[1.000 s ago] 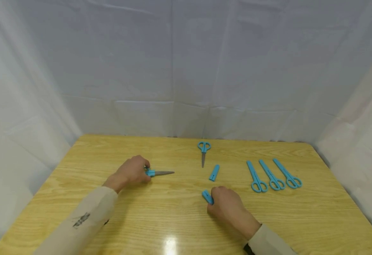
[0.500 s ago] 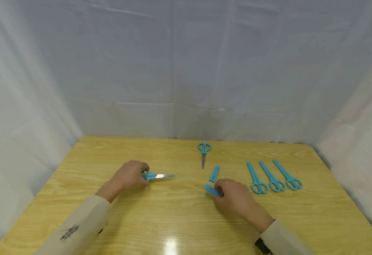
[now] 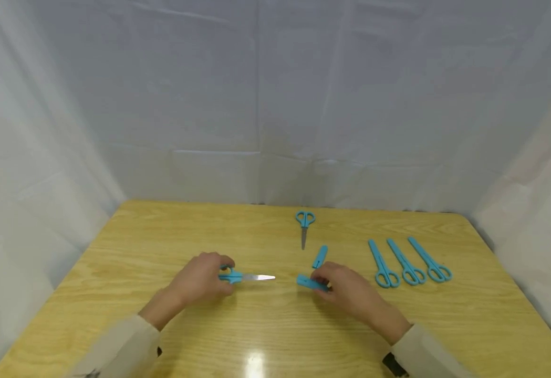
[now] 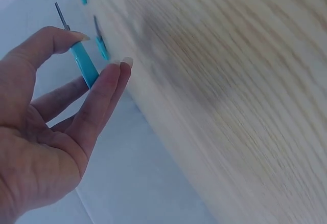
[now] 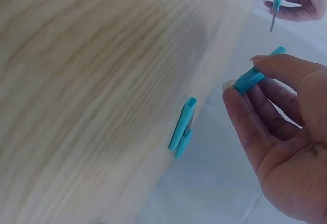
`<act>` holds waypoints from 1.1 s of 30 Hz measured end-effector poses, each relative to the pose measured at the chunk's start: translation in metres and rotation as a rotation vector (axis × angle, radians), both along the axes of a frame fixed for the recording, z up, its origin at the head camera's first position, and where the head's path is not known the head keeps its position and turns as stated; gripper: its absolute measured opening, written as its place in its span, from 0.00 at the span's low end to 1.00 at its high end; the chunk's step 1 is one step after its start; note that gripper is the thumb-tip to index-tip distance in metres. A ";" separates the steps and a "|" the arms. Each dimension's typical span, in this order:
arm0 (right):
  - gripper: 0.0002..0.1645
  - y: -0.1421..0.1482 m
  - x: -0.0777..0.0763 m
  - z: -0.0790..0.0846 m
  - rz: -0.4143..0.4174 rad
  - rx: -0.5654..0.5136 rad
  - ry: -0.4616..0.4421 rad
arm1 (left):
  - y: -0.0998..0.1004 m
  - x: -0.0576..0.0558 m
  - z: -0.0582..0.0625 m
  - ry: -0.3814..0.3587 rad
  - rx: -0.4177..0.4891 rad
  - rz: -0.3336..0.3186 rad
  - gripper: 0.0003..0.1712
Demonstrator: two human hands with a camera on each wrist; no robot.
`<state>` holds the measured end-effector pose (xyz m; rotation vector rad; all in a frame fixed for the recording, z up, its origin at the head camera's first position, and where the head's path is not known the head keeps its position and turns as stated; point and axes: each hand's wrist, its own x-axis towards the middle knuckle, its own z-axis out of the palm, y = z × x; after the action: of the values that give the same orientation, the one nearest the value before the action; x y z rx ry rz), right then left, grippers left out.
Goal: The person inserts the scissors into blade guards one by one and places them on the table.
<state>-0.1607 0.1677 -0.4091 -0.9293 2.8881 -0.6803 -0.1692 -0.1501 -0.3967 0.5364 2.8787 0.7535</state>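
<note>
Here are the scissors (image 3: 246, 277) in the left hand (image 3: 203, 278), raised over the wooden table (image 3: 185, 226), left of its middle; long axis running left to right, bare blades together and pointing right; thumb and fingers are closed to a pinch on the blue handle. Across a narrow gap, the right hand (image 3: 353, 294) pinches a blue blade sheath (image 3: 309, 282) between thumb and fingertips, that sheath lying nearly in line with the blades, tilted slightly, its free end facing their tips; the fingers cover its other end.

Just beyond those right fingers sits a loose sheath (image 3: 320, 256), close by the hand; farther back, uncovered scissors (image 3: 304, 226) lie handles away, blades toward the wearer; off to the right, three sheathed scissors (image 3: 402, 258) line up side by side, handles nearer, tips away and leaning left.

The count: five scissors, two bare and three covered; two separate sheaths, one held, one lying.
</note>
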 end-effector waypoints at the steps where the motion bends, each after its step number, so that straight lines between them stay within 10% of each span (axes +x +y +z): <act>1: 0.10 -0.001 0.001 0.000 0.010 -0.003 0.002 | 0.003 0.002 0.001 0.000 0.005 -0.002 0.24; 33: 0.12 -0.014 0.012 -0.012 0.114 0.054 0.137 | 0.019 0.025 -0.003 0.059 -0.009 -0.062 0.25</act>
<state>-0.1489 0.1541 -0.4210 -1.1668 2.9236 -0.5478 -0.1444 -0.1306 -0.3993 0.6541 2.9021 0.7278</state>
